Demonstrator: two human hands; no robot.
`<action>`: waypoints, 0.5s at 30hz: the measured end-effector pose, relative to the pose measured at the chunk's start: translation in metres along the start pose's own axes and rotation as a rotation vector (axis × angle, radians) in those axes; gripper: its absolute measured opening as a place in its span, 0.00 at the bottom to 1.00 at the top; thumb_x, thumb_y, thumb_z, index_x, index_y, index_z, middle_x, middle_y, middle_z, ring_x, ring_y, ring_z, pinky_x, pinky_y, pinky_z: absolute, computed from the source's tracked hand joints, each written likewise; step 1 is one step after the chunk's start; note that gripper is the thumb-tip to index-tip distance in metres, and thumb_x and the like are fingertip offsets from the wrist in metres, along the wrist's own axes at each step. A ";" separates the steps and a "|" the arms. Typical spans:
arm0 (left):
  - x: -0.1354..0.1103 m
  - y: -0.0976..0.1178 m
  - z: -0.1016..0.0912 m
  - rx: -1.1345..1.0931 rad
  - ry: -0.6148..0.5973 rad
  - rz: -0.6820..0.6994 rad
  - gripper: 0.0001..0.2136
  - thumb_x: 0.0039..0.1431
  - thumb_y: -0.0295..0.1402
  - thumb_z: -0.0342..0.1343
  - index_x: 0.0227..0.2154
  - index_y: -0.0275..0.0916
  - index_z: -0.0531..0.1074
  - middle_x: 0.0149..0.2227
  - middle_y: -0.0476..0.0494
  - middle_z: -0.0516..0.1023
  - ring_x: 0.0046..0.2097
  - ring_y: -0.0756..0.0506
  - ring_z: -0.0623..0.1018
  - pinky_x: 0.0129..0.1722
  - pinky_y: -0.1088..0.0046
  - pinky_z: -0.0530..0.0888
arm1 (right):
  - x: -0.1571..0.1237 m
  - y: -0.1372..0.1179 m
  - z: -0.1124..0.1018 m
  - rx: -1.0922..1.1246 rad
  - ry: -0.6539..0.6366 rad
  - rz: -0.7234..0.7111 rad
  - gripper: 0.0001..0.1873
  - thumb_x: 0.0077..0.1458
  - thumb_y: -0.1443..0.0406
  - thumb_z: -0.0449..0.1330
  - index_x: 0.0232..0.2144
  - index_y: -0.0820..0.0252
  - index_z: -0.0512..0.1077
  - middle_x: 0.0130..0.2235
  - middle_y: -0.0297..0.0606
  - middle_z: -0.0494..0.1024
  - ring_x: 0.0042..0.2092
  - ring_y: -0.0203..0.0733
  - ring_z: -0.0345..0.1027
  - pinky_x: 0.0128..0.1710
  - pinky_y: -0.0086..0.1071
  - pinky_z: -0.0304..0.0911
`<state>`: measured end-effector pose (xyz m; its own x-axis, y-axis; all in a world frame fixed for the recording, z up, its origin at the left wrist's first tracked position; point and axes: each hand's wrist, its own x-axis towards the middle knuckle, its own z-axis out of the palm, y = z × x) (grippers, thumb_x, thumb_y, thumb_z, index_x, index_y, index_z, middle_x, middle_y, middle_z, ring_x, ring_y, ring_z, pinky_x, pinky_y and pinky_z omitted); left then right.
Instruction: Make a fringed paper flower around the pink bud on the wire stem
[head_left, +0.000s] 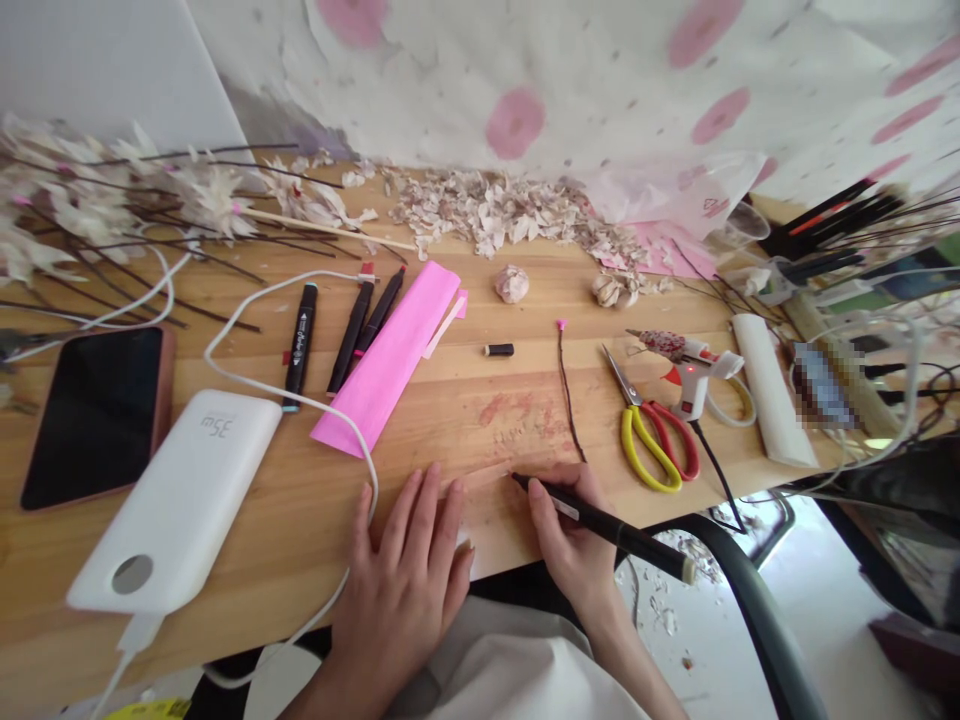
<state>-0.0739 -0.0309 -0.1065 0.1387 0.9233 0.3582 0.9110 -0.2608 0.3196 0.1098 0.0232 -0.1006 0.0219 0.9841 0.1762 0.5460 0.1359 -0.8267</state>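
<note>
My right hand (574, 535) grips a black marker pen (611, 528) near its tip, which meets the table by the front edge. Flat on the wood lies my left hand (409, 565), fingers stretched out, with a white cable (375, 480) passing beside it. What looks like a thin, pale strip (487, 473) runs between the left fingers and the pen tip; its outline is hard to make out. A small black marker cap (499, 350) rests farther back. Just beyond the right hand is a dark thin stem (568, 395) with a pink tip.
Pink paper (394, 360) and several markers (300, 345) lie left of centre. A white power bank (180, 500) and a phone (97, 415) sit farther left. Scissors (652, 440) and a glue gun (686, 370) are at right. Dried petals (487, 210) are heaped at the back.
</note>
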 end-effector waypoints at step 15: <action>-0.001 0.000 0.004 0.003 0.038 -0.002 0.22 0.69 0.39 0.53 0.60 0.32 0.73 0.63 0.29 0.75 0.61 0.35 0.76 0.72 0.47 0.46 | -0.001 0.003 0.000 -0.011 0.019 -0.011 0.05 0.65 0.64 0.61 0.35 0.53 0.69 0.28 0.30 0.71 0.26 0.38 0.63 0.23 0.31 0.58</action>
<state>-0.0724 -0.0306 -0.1107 0.1219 0.9125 0.3904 0.9125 -0.2578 0.3177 0.1110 0.0221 -0.1033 0.0319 0.9803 0.1950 0.5553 0.1449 -0.8189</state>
